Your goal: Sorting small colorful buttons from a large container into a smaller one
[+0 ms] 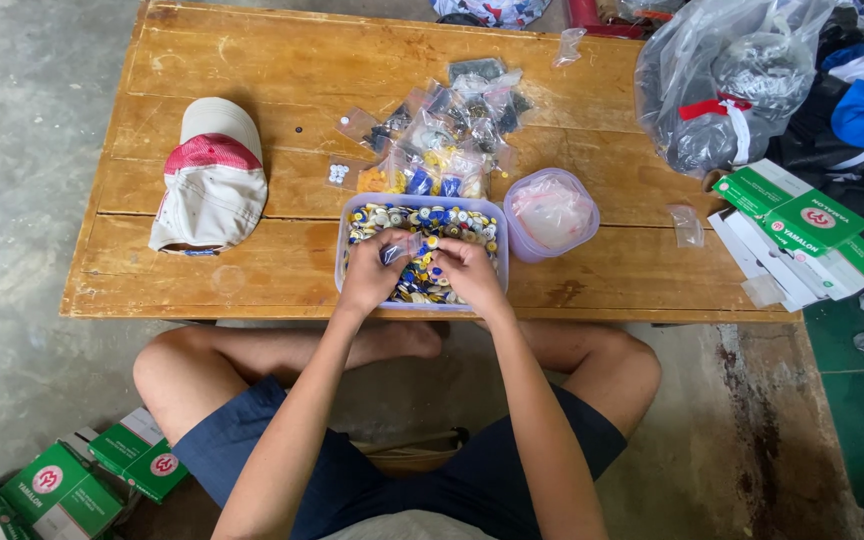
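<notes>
1. Nearest the camera, the person sits cross-legged on the concrete floor in dark blue shorts, with green-and-white cardboard boxes (pixel 102 475) lying on the floor by the left knee.
2. Both forearms reach forward over the near edge of the low wooden tabletop (pixel 252 270).
3. The left hand (pixel 372 268) is curled, its fingertips pinching a small clear plastic bag (pixel 404 247) with a bit of blue and yellow showing in it.
4. The right hand (pixel 467 270) is also curled, fingers pressed together at the same small bag, so the two hands meet just above the tray.
5. Under the hands sits a shallow clear plastic tray (pixel 347 215) filled with small round caps (pixel 462 222) in yellow, blue and white; it stands at the near edge of the tabletop, in the middle.
6. Just right of the tray, touching or nearly so, stands a round clear tub (pixel 550 213) with a pinkish rim and crumpled plastic inside.
7. Left of the tray, well apart, a white cap with a red mesh panel (pixel 210 175) lies on the tabletop.
8. Behind the tray is a heap of small filled clear bags (pixel 447 130), some with yellow and blue pieces.
9. At the far right, a large grey plastic sack (pixel 727 80) rests at the tabletop's end, with more green-and-white boxes (pixel 802 220) stacked below it.
</notes>
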